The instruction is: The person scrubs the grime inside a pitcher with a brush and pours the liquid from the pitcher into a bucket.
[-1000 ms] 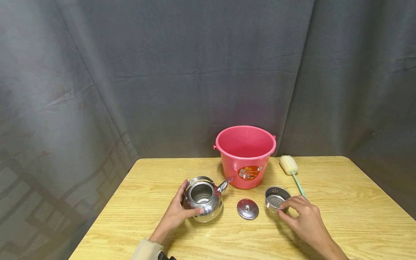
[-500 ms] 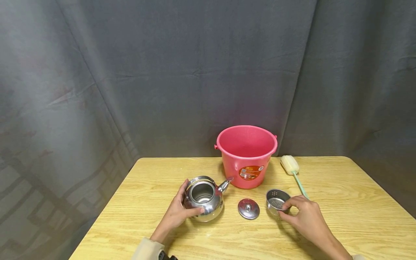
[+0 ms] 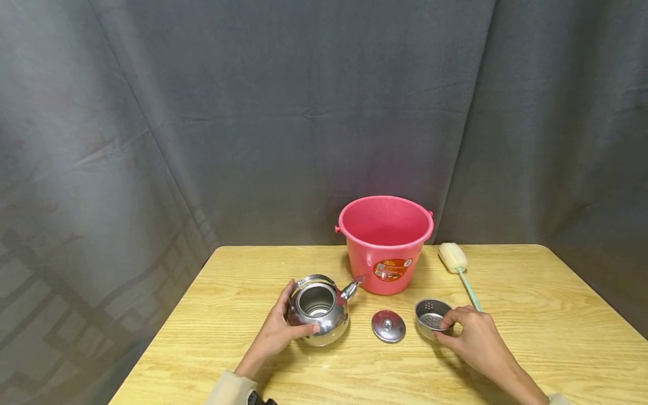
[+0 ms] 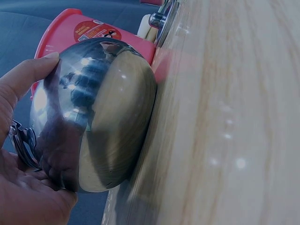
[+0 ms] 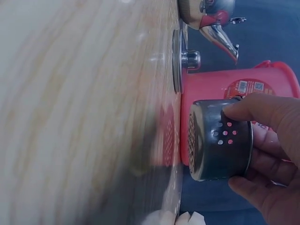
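My left hand [image 3: 275,332] grips a shiny stainless-steel teapot [image 3: 329,326] by its round side, thumb in front and fingers behind. Its top is uncovered and its spout points right toward a pink bucket. In the left wrist view, the teapot's body [image 4: 108,117] stands at the table surface. My right hand [image 3: 476,337] pinches the rim of a small steel tea strainer [image 3: 427,326] with a perforated bottom and side holes. The right wrist view shows the strainer [image 5: 220,145] slightly above the tabletop. Between teapot and strainer lies a round steel lid [image 3: 388,326] with its knob up.
The pink bucket [image 3: 385,236] with an orange label stands behind the lid, near the table's back edge. To its right lies a sponge brush [image 3: 453,257] with a pale green handle, partly behind my right hand. Grey curtains [image 3: 304,112] hang behind the wooden table [image 3: 253,264].
My right hand has lowered the strainer a little toward the table, and its tilt has changed slightly. The left hand keeps its grip on the teapot, which looks still.
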Demonstrator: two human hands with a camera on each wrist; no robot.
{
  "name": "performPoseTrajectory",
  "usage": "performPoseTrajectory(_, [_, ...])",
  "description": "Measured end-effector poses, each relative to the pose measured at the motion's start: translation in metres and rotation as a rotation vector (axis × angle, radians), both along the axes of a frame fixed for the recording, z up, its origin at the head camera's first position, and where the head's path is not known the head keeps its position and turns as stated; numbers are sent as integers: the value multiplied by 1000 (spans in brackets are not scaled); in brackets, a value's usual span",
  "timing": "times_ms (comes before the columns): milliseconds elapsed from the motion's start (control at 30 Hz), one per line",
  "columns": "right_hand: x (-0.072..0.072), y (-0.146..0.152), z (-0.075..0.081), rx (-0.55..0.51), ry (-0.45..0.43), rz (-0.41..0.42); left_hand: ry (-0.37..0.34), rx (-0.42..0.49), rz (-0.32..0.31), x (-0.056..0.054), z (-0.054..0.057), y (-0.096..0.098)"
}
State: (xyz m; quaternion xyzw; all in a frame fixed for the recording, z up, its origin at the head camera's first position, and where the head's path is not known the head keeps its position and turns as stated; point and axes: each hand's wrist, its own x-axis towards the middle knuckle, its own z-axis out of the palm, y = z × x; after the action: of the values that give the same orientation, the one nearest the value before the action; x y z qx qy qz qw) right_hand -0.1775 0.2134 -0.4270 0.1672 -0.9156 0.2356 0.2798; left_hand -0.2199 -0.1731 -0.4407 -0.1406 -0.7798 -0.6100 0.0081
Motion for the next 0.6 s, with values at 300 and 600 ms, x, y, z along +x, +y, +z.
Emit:
performPoseTrajectory(300, [-3,0,-3,25,-16,38,4,7,-2,0,-1,0])
performPoseTrajectory(600, [-6,-1,-5,19,-46,51,6,24,-6,0,-2,0])
